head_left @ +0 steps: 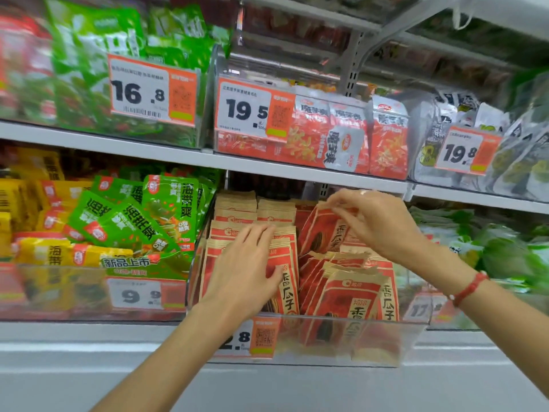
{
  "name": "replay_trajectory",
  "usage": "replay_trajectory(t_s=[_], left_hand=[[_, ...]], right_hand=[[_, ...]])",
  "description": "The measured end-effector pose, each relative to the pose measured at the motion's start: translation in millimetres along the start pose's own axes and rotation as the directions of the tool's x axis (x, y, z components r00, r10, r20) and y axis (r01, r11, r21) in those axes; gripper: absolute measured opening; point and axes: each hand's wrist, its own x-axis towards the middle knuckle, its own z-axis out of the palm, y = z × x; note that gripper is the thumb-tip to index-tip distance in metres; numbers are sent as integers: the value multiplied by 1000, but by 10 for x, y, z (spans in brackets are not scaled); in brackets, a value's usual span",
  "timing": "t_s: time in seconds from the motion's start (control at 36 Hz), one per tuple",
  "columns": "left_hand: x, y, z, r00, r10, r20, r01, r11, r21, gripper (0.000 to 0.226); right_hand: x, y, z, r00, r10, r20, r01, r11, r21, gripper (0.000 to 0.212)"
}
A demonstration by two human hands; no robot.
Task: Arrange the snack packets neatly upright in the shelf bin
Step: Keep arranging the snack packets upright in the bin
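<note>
1. Forearms nearest, reaching up from 6 o'clock into clear bin [386, 343] on lower shelf [89, 331].
2. Left hand [246, 272] flat, fingers straight and relaxed, pressed on face of front left packets [285, 281]; holding nothing. Likely bracing that stack upright.
3. Right hand [371, 221] at 1 o'clock of left hand, fingertips pinching top edge of leaning packet [323, 230]. Grip narrow, on the seal only.
4. Leaning packet hangs below the pinch toward 7 o'clock, tilted, touching neighbours.
5. Right-side packets [350, 295] slumped at 5 o'clock of the pinch; probably next to straighten.
6. Red bracelet [469, 288] on right wrist.
</note>
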Motion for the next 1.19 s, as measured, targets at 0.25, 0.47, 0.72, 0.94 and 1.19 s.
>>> replay_trajectory(t_s=[0.25, 0.47, 0.72, 0.94, 1.19], left_hand=[[-220, 220, -404, 970, -18, -244, -50, 962, -268, 64], [-751, 647, -1054, 895, 30, -446, -218, 901, -375, 39], [-1166, 535, -816, 940, -207, -270, 26, 834, -551, 30], [-1271, 507, -623, 877, -479, 22, 342, 593, -729, 38], [-1291, 367, -651, 867, -490, 85, 450, 699, -555, 50]], right_hand=[[-446, -539, -458, 789, -209, -578, 173, 978, -117, 11], [-698, -1248, -792, 668, -5, -744, 237, 949, 207, 16], [-907, -1489, -555, 868, 422, -261, -128, 699, 704, 38], [-905, -1567, -324, 746, 487, 454, -521, 1, 854, 17], [-983, -1605, -174, 729, 530, 433, -533, 43, 845, 10]])
